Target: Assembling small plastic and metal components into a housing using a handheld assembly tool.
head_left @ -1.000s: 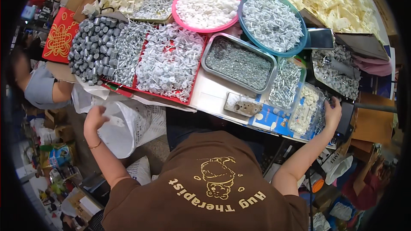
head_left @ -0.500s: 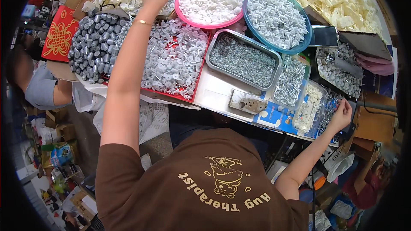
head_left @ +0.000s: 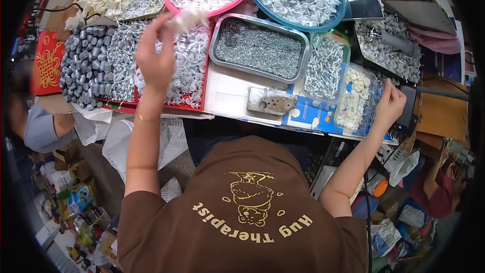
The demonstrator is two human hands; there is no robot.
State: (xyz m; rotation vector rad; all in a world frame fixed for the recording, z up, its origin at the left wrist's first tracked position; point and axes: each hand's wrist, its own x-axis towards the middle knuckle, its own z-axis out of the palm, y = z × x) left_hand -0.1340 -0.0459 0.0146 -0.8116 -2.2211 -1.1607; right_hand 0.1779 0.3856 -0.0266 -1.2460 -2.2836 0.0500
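While handful of white plastic caps [head_left: 189, 18] is gripped by left hand [head_left: 155, 60], right hand [head_left: 388, 105] is curled on clear tub [head_left: 356, 98]; looks like transfer step, steady carry needed next.

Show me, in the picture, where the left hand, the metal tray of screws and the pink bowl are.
left hand [head_left: 155, 63], head view, on the back of the hand.
metal tray of screws [head_left: 303, 65], head view, on its right rim.
pink bowl [head_left: 237, 4], head view, on its lower right rim.
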